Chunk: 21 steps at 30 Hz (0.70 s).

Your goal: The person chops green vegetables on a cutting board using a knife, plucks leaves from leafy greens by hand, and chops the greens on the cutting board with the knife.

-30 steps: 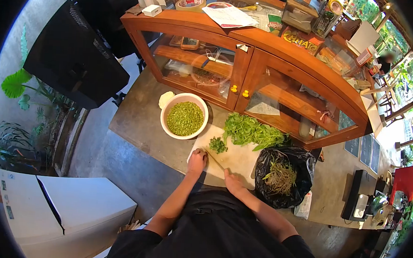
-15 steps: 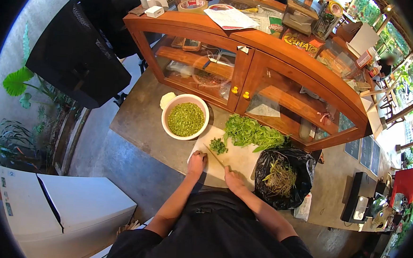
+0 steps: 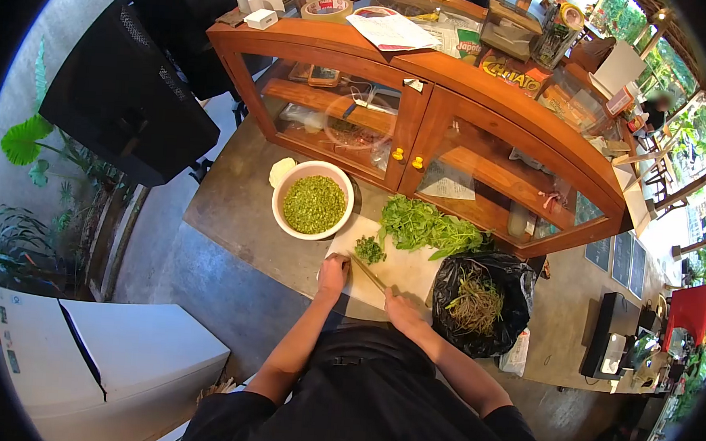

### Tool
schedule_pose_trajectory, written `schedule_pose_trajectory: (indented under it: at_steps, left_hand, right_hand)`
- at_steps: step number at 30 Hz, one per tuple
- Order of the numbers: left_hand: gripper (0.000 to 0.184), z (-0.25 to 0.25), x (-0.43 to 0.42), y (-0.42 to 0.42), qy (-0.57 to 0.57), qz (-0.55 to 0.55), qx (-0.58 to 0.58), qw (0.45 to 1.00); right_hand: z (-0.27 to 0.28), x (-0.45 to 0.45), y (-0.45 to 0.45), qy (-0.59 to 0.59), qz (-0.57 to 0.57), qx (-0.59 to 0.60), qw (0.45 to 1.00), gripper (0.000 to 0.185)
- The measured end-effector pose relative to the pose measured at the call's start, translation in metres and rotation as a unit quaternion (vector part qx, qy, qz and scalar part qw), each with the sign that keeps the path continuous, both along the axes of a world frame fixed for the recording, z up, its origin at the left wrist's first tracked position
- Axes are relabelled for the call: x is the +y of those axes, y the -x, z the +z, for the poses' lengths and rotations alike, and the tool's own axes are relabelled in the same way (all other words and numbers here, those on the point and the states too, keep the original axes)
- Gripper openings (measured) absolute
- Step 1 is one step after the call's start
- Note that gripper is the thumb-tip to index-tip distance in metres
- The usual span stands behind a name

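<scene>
A knife [image 3: 371,275] is gripped by its handle in my right hand [image 3: 402,309]. Its blade slants up and left over the white cutting board [image 3: 416,278], the tip close to my left hand [image 3: 333,274]. The left fingers are curled at the board's left side; whatever lies under them is hidden. Just beyond the blade sits a small heap of chopped greens [image 3: 370,250]. Whole leafy greens [image 3: 429,228] spread along the board's far edge. To the upper left stands a white bowl [image 3: 279,220] full of finely chopped green pieces [image 3: 313,204].
Right of the board, a black plastic bag [image 3: 519,307] holds roots and trimmings [image 3: 477,305]. A wooden glass-door cabinet [image 3: 412,135] stands behind the board on the grey table [image 3: 247,226]. Something pale [image 3: 281,172] lies beside the bowl. A white fridge [image 3: 144,333] is at lower left.
The knife has turned in my right hand, so more of the blade's flat side shows. My left hand stays curled by the board's left side. The whole view has shifted slightly.
</scene>
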<state>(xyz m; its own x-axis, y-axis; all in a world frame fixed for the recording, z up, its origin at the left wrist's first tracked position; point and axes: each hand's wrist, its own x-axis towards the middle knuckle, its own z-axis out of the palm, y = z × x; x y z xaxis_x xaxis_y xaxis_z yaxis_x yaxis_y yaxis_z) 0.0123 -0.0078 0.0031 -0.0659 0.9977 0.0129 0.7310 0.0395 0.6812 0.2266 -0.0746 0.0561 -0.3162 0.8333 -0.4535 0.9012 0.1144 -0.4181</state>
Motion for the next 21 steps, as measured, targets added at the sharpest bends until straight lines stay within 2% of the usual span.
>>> schedule_pose_trajectory:
  at_steps: [8, 14, 21]
  left_hand:
    - [0.011, -0.001, 0.000, 0.001, 0.007, 0.022, -0.014, 1.000]
    - [0.010, -0.008, 0.002, 0.002, 0.005, 0.015, -0.012, 1.000]
    - [0.009, 0.005, 0.000, 0.002, 0.036, 0.050, -0.042, 0.997]
  right_hand:
    - [0.008, -0.014, -0.002, 0.001, 0.023, -0.029, 0.999, 0.025]
    - [-0.035, -0.011, 0.012, 0.015, -0.009, -0.009, 1.000, 0.021]
    - [-0.037, 0.000, 0.017, 0.015, -0.011, 0.003, 1.000, 0.018]
